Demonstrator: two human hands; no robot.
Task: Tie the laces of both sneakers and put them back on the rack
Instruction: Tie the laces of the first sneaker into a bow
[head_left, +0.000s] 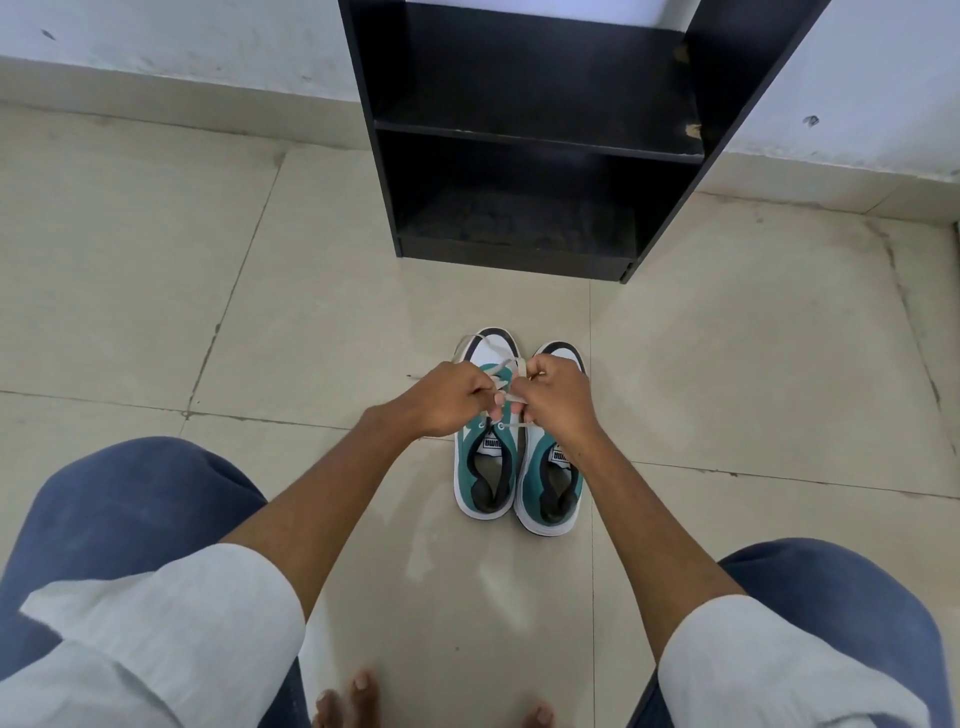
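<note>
The laces (506, 382) of the left sneaker (485, 457) are pinched taut by both hands (452, 400) so a knot can be formed.

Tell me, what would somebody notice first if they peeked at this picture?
First, the two bare hands, left hand and right hand, meeting in the middle and pinching the pale flat laces of the left teal-and-white sneaker. Its matching teal-and-white sneaker sits right beside it on the beige tiled floor. Beyond them, against the wall, stands a tall black wooden shoe rack with bare shelves.
</note>
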